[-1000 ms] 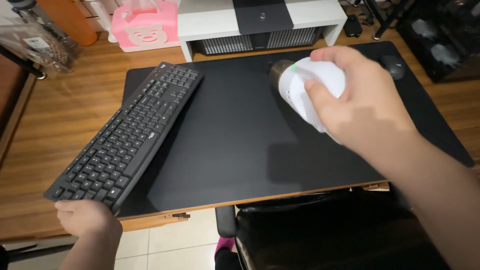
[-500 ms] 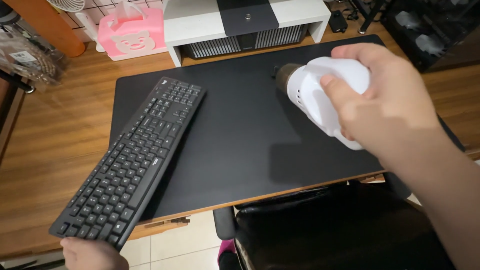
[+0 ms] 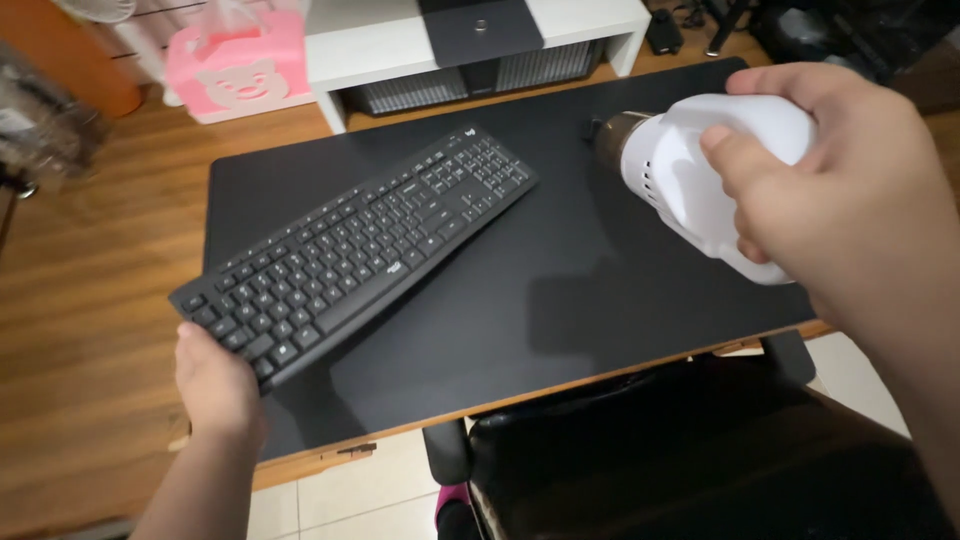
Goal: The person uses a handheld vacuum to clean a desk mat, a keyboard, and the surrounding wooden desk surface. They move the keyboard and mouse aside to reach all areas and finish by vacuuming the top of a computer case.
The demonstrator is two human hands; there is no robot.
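head view: the left hand pinches the near-left corner of the black keyboard, which lies slantwise on the black desk mat, its far end toward the mat's middle. the right hand wraps the white handheld vacuum above the mat's right side, nozzle aimed left. the pink tissue box beyond the mat's far-left corner probably holds tissues.
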